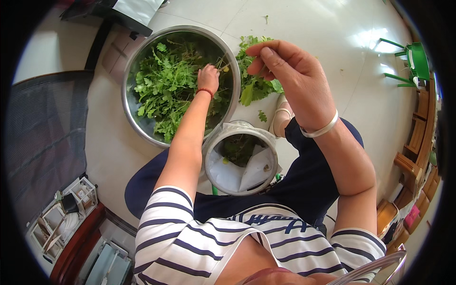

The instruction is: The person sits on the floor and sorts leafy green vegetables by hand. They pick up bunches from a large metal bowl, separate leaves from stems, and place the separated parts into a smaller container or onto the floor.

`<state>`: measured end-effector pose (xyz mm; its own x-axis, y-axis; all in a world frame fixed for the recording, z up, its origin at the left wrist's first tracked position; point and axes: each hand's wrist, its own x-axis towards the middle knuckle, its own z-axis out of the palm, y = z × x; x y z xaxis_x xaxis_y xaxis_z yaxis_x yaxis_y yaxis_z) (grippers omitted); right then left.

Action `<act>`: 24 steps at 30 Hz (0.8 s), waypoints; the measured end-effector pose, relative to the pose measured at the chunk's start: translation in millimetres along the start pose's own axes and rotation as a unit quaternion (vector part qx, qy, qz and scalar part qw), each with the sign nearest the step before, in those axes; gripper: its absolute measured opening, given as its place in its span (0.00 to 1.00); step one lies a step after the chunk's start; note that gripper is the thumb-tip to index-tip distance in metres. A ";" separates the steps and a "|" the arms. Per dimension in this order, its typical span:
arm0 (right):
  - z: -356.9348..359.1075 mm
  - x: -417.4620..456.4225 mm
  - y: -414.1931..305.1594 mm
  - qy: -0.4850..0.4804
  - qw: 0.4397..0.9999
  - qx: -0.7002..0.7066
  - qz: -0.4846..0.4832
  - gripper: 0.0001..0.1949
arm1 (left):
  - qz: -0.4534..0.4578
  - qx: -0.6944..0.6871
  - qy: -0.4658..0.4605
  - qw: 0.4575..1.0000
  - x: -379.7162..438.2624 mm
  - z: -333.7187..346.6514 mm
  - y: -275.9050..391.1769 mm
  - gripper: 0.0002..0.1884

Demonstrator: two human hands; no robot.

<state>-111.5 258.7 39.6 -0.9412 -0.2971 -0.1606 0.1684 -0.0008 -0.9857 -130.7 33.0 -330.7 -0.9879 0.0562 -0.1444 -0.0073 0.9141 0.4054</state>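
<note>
A wide steel basin (127, 103) holds a heap of leafy green stems (160, 80). My left hand (208, 78), with a red bracelet at its wrist, is inside the basin at the right of the heap, its fingers closed on a thin stem with a yellowed leaf. My right hand (281, 67), wearing a pale bangle, is raised above the floor right of the basin, thumb against the curled fingers; whether something thin is between them is unclear. Partly behind it, more leafy greens (247, 91) lie on the floor. A lined bin (210, 178) between my knees contains dark plant scraps (239, 149).
Loose leaf bits (262, 115) lie on the tiled floor. Green chair or stool legs (395, 74) and wooden furniture (415, 135) stand at the right. A dark mesh panel (50, 131) and a white rack (64, 221) are at the left, a black-framed object (131, 17) at the upper left.
</note>
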 end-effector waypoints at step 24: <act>-6.0 -1.4 -5.3 0.022 0.999 0.038 -0.003 0.13 | -0.054 -0.522 0.096 0.846 12.8 -92.8 14.3 0.12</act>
<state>-112.8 264.8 44.8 -0.9538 -0.2549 -0.1588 0.1831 -0.0747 -0.9803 -157.9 9.5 -243.0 -0.9791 -0.1630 -0.1219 -0.1320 0.0523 0.9899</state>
